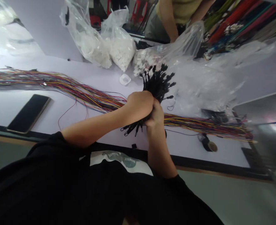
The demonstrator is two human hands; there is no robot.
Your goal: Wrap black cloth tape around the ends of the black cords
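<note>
A thick bundle of short black cables (158,82) stands in both my hands above the table. Small black connectors fan out at its upper end, and loop-shaped tips show at the lower end. My left hand (142,101) is closed round the middle of the bundle, its fingers mostly hidden behind the wrist. Pressed against it, my right hand (156,114) also grips the bundle from the right side. Underneath, a long bunch of multicoloured wires (86,93) runs across the table from left to right, partly covered by my hands.
A phone (29,113) lies at the left. Clear bags of small white parts (121,48) stand at the back, near a white ring-shaped piece (125,79). Dark tape rolls (208,144) sit at the right. Across the partition, another person (175,15) is partly visible.
</note>
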